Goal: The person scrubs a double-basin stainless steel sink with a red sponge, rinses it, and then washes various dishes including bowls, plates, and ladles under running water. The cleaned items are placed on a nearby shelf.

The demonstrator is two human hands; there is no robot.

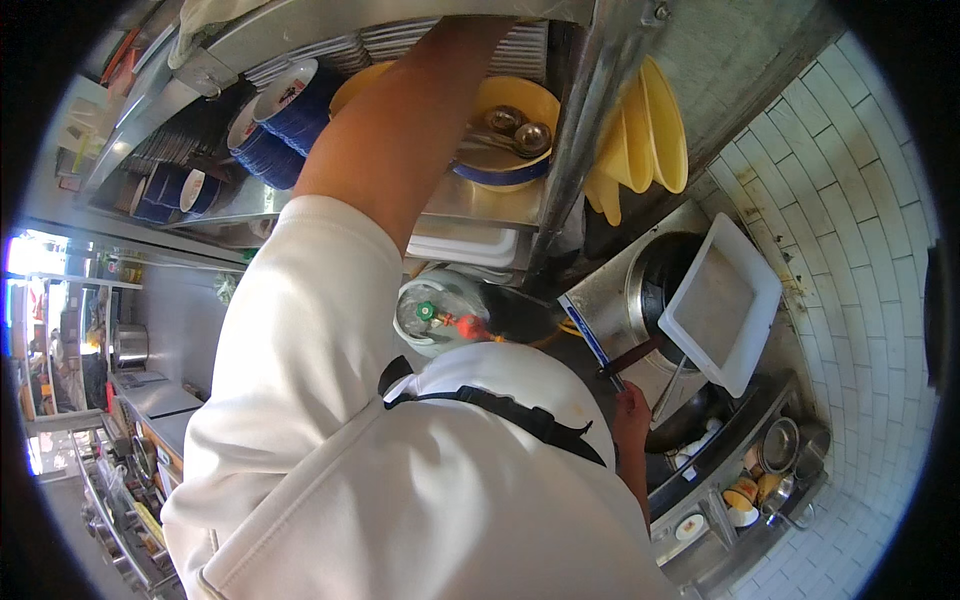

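Observation:
My left arm [397,127] stretches up over the dish shelf, and its hand is out of view behind the steel upper shelf. Below the forearm lies a yellow bowl [536,94] with metal ladles [531,139] in it. Down at the right, my right hand [636,416] is at the front edge of a steel stove [600,300], beside a wok's dark brown handle [634,356]. The fingers are partly hidden, so I cannot tell whether they grip the edge. A white plastic tray [724,304] sits tilted over the dark wok [660,262].
Stacked blue bowls [262,150] and white plates [307,71] fill the shelf. Yellow plastic scoops [649,127] hang by the steel post [570,142]. A gas cylinder [427,341] with a red regulator [471,326] stands before my body. A sink area [772,502] holds pots and bowls.

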